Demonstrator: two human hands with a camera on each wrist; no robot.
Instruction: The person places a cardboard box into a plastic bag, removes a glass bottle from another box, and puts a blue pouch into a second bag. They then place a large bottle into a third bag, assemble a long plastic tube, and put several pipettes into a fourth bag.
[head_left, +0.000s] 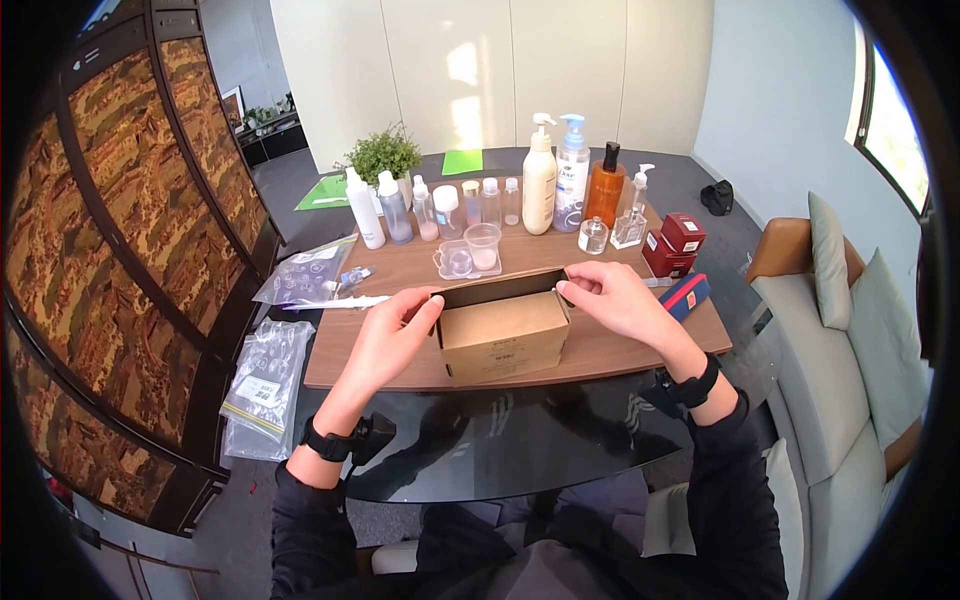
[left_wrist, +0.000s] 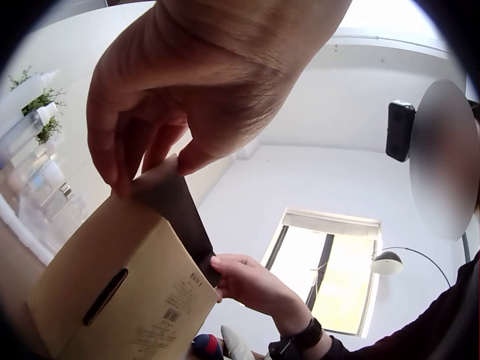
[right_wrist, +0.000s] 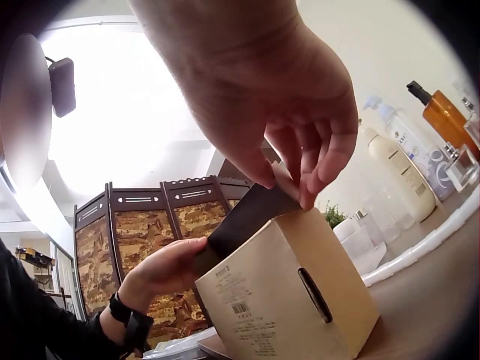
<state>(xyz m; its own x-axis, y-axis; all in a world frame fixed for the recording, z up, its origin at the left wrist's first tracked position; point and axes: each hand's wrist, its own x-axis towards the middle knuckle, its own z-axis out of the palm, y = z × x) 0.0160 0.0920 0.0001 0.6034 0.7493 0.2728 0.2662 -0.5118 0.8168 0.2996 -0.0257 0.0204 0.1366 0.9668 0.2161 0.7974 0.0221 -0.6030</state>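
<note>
A brown cardboard box (head_left: 505,345) stands near the front edge of the wooden tabletop, printed text on the side facing me. Its lid flap (right_wrist: 255,217), dark on the inner face, is tilted up. My left hand (head_left: 395,335) pinches the flap's left corner between thumb and fingers. At the opposite corner, my right hand (head_left: 620,300) pinches the flap the same way. A slot (left_wrist: 105,296) is cut in the box's end, seen in the left wrist view. What the box holds is hidden.
Behind the box sit clear plastic cups (head_left: 483,245) in a tray. Farther back stand several small bottles, a cream pump bottle (head_left: 540,185) and an amber bottle (head_left: 606,190). Red boxes (head_left: 675,245) and a blue pouch (head_left: 685,297) lie right; plastic bags (head_left: 262,385) lie left.
</note>
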